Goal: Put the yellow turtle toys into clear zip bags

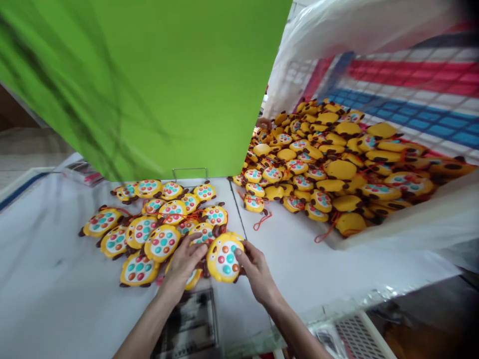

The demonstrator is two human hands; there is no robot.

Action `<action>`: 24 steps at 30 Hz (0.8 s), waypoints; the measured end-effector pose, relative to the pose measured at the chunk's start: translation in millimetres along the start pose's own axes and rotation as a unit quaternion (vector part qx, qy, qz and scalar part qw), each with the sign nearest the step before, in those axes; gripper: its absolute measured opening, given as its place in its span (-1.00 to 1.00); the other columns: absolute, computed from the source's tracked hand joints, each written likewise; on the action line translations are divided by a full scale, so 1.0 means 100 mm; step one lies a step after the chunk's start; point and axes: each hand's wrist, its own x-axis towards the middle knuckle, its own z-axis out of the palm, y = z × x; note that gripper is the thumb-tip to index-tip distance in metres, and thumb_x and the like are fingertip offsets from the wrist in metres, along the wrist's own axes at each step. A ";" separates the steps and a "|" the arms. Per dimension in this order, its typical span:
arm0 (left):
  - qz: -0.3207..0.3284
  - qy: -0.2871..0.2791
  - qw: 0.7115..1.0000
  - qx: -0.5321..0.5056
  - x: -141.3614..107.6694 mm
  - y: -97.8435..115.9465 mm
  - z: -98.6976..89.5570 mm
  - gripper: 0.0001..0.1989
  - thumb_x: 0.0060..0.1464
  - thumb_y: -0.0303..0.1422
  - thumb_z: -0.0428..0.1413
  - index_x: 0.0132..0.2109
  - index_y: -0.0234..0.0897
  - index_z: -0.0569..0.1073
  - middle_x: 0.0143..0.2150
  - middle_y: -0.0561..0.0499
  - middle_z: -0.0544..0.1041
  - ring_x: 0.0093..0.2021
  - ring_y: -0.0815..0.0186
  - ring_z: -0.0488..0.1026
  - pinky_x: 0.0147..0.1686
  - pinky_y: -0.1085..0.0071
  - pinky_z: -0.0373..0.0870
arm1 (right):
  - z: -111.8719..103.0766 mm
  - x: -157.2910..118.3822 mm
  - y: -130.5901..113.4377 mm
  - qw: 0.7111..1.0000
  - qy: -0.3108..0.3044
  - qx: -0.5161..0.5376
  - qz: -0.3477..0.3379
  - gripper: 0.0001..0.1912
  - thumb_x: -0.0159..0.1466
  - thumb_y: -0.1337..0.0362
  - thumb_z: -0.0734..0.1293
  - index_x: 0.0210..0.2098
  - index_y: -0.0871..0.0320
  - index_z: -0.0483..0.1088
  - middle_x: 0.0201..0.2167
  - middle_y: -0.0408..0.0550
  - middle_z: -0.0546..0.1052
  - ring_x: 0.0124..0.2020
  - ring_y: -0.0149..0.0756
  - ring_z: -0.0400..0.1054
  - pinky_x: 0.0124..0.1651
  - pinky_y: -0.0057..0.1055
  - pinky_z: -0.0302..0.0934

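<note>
A yellow animal-shaped pop toy (224,257) with a white belly of red, teal and orange bumps is in my right hand (258,271), thumb on its front and fingers behind its right edge. Just left of it, my left hand (185,262) is over similar toys, its fingers stretched toward the held toy. Whether those fingertips touch it I cannot tell. Partly covered by my left hand is another toy (193,280). Several more pop toys (162,243) with dark brown feet and red cords lie spread to the left, mostly face up.
A green panel (179,89) stands in front, a wire handle at its base. To the right, a plastic-lined crate (411,234) spills a big heap of toys (340,169) onto the white table (292,269). Another person's hand (264,123) shows behind the panel. A dark object (194,324) lies near the front edge.
</note>
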 end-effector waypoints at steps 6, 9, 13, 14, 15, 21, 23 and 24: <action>0.001 0.030 0.999 -0.025 -0.15 -0.21 0.11 -0.53 -0.07 -0.20 0.20 -0.03 -0.32 0.33 -0.12 -0.16 0.52 -0.17 0.11 0.49 -0.30 0.34 0.43 | 0.16 -0.01 0.17 0.995 0.029 0.094 -0.008 -0.60 0.13 0.07 0.35 -0.14 0.17 0.27 -0.20 0.01 0.47 -0.30 -0.22 0.42 -0.41 -0.34 0.39; 0.032 0.031 0.999 -0.016 -0.11 -0.26 0.10 -0.54 -0.08 -0.24 0.21 -0.03 -0.32 0.36 -0.03 -0.16 0.49 -0.03 0.09 0.43 -0.13 0.32 0.39 | 0.15 -0.05 0.19 0.997 0.028 0.065 -0.004 -0.60 0.12 0.06 0.36 -0.15 0.16 0.31 -0.20 0.00 0.49 -0.26 -0.21 0.41 -0.32 -0.34 0.38; 0.039 0.000 0.999 0.005 -0.05 -0.25 -0.02 -0.56 -0.08 -0.26 0.21 -0.03 -0.31 0.38 -0.02 -0.14 0.49 -0.02 0.07 0.42 -0.08 0.29 0.37 | 0.05 -0.02 0.14 0.999 0.026 0.000 0.029 -0.54 0.15 -0.06 0.29 -0.16 0.20 0.37 -0.28 0.01 0.51 -0.33 -0.22 0.42 -0.41 -0.37 0.34; 0.031 -0.004 0.999 0.006 -0.05 -0.25 -0.04 -0.55 -0.09 -0.27 0.21 -0.02 -0.31 0.37 -0.03 -0.13 0.50 -0.03 0.07 0.42 -0.08 0.28 0.37 | 0.04 0.00 0.13 0.999 0.021 -0.006 0.027 -0.51 0.14 -0.08 0.28 -0.14 0.20 0.38 -0.25 0.03 0.52 -0.29 -0.19 0.42 -0.37 -0.35 0.35; 0.021 -0.008 1.000 0.005 -0.06 -0.24 -0.04 -0.54 -0.09 -0.27 0.22 -0.02 -0.31 0.37 -0.03 -0.13 0.50 -0.03 0.08 0.43 -0.07 0.27 0.37 | 0.04 0.02 0.12 1.000 0.012 -0.011 0.019 -0.50 0.13 -0.07 0.29 -0.12 0.19 0.37 -0.21 0.04 0.51 -0.23 -0.15 0.42 -0.32 -0.31 0.35; 0.021 0.028 0.998 0.052 -0.13 -0.24 0.03 -0.39 -0.19 -0.30 0.27 0.05 -0.30 0.29 -0.06 -0.12 0.50 -0.05 0.08 0.43 -0.10 0.30 0.38 | 0.25 0.08 0.22 0.997 0.030 -0.069 -0.013 -0.53 0.09 0.01 0.36 -0.10 0.16 0.33 -0.20 0.00 0.50 -0.18 -0.15 0.40 -0.18 -0.30 0.33; 0.032 0.052 0.993 0.098 -0.09 -0.25 0.01 -0.35 -0.23 -0.30 0.29 0.05 -0.30 0.29 -0.08 -0.12 0.51 -0.08 0.06 0.44 -0.13 0.29 0.39 | 0.29 0.09 0.24 0.996 0.027 -0.084 -0.029 -0.53 0.13 0.02 0.33 -0.06 0.15 0.31 -0.14 -0.01 0.48 -0.13 -0.16 0.38 -0.14 -0.32 0.32; 0.030 0.066 0.991 0.115 -0.06 -0.25 -0.01 -0.35 -0.25 -0.29 0.30 0.04 -0.30 0.30 -0.10 -0.12 0.51 -0.09 0.05 0.44 -0.14 0.28 0.39 | 0.27 0.10 0.25 0.994 0.001 -0.099 -0.042 -0.56 0.16 0.03 0.31 -0.06 0.15 0.32 -0.15 -0.01 0.48 -0.13 -0.17 0.38 -0.15 -0.33 0.32</action>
